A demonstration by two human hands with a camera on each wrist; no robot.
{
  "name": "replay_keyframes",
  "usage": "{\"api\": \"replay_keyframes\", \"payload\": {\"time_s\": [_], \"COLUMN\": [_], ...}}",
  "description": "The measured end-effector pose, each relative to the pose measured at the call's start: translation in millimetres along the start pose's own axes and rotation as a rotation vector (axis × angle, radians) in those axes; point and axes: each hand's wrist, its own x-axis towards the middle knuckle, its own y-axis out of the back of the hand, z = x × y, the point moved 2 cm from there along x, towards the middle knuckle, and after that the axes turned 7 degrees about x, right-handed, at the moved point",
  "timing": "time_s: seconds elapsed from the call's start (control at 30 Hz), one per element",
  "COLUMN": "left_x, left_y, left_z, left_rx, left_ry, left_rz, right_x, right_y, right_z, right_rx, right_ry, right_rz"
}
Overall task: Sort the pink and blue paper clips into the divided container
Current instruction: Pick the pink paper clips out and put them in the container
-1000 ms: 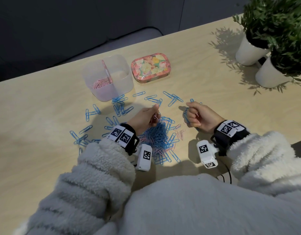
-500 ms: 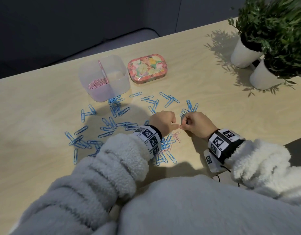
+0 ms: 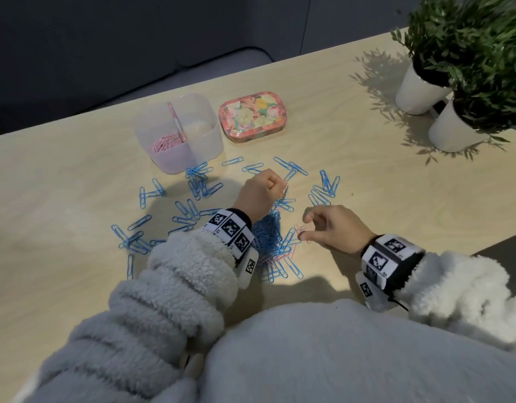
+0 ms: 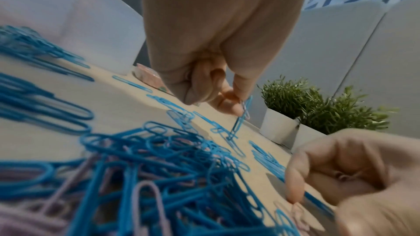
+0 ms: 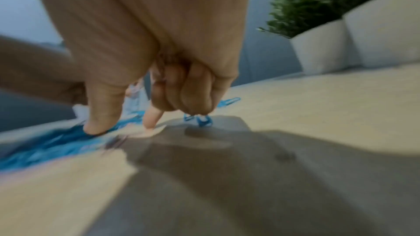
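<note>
A person in a fluffy pale jacket sits at a light wood table point(image 3: 47, 184), both wrists banded w/ black-and-white marker tags. Seen from the head camera, the left hand point(image 3: 258, 193) is curled into a fist over the middle of the table, thumb and forefinger pinching a few clips point(image 4: 240, 119); the left wrist view shows blue ones plus a pale pink one hanging from the fingertips, tips touching the table. The right hand point(image 3: 335, 228) sits just right of it and nearer, thumb and forefinger narrowly apart and pressed down at a pink clip point(image 3: 303, 229) on the table, other fingers curled. Whether it has actually gripped that clip, I cannot tell; the right wrist view is blurred.

Between and near the hands lies a dense pile point(image 3: 268, 234) of mostly blue clips w/ some pink mixed in. Loose blue clips point(image 3: 190, 207) are scattered across the table to the left and far side.

Far left-centre stands the container point(image 3: 204, 141), clear plastic w/ a pink divider: left compartment holds pink clips point(image 3: 165, 144), right one looks bare. Just right of it is a floral tin point(image 3: 252, 116), lid on. At far right, two white pots point(image 3: 416, 93) w/ green plants.
</note>
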Motion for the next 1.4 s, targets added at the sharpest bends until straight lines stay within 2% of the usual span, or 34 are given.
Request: {"api": "replay_keyframes", "payload": {"time_s": [0.07, 0.17, 0.3, 0.4, 0.5, 0.63, 0.73, 0.8, 0.9, 1.0, 1.17, 1.3, 1.37, 1.4], "left_x": [-1.0, -3.0, -0.7, -1.8, -3.2, 0.7, 3.5, 5.9, 16.9, 28.6, 42.3, 44.7, 41.3, 37.2], "left_y": [3.5, 10.8, 26.0, 39.0, 52.6, 85.5, 128.0, 153.0, 170.9, 171.7, 163.9, 158.4, 157.1, 155.8], "left_z": [-1.8, -3.5, -3.8, -2.6, -5.5, -11.7, -25.7, -37.6, -56.8, -63.9, -63.0, -62.5, -62.8, -61.1], "left_rx": [0.021, 0.094, 0.055, 0.130, 0.128, -0.037, 0.045, 0.133, 0.226, 0.291, 0.547, 0.624, 0.614, 0.607], "left_ry": [-0.015, -0.037, -0.036, -0.071, -0.111, -0.071, -0.053, 0.011, 0.124, 0.111, 0.100, 0.097, 0.071, 0.025], "left_rz": [0.007, 0.060, 0.094, 0.144, 0.189, 0.365, 0.560, 0.618, 0.627, 0.587, 0.502, 0.416, 0.448, 0.505], "right_x": [-6.7, -13.1, -8.9, -7.4, -3.3, 6.0, 8.3, 9.0, 11.7, 13.3, 12.9, 10.1, 10.4, 11.2], "right_y": [-4.2, -11.3, -17.8, -17.2, -16.4, -15.8, -15.9, -16.3, -14.3, -13.7, -17.2, -5.3, 1.7, 3.6], "right_z": [-6.6, -15.5, -22.8, -27.0, -23.0, -12.1, -11.7, -14.2, -16.8, -17.3, -14.2, -11.8, -9.7, -7.0], "right_rx": [-0.167, -0.211, -0.350, -0.356, -0.242, -0.119, -0.107, -0.103, -0.105, -0.128, -0.095, 0.252, 0.430, 0.542], "right_ry": [-0.007, -0.011, -0.034, -0.059, -0.111, -0.154, -0.116, -0.061, 0.002, -0.017, -0.016, -0.027, -0.083, -0.135], "right_rz": [0.059, 0.160, 0.161, 0.158, 0.132, 0.046, 0.012, 0.002, 0.050, 0.045, 0.011, 0.088, 0.152, 0.176]}}
